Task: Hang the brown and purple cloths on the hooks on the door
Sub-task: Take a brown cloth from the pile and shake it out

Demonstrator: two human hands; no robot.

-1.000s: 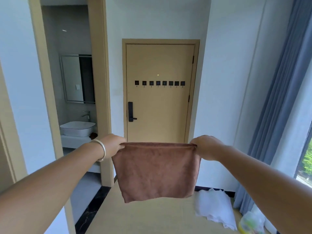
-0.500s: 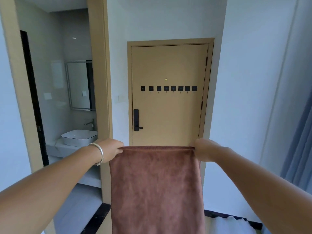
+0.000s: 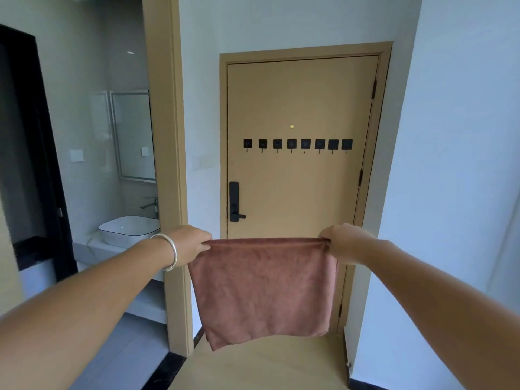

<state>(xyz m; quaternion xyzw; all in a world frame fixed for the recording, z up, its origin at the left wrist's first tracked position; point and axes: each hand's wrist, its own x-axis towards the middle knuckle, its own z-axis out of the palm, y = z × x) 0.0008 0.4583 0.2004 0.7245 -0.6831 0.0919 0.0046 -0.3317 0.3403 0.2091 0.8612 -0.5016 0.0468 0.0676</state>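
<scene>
Above and beyond the brown cloth [image 3: 264, 288], stretched level between the gripping left hand [image 3: 189, 246] and right hand [image 3: 344, 243], runs the hooks [image 3: 297, 144] row, equally far from both.

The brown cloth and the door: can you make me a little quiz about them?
1. True or false: the brown cloth already hangs on a hook.
2. How many hooks are on the door?
3. Which hand wears the bracelet? A left hand, B right hand.

Key: 1 false, both hands hold its top corners. 2 eight. 3 A.
</scene>
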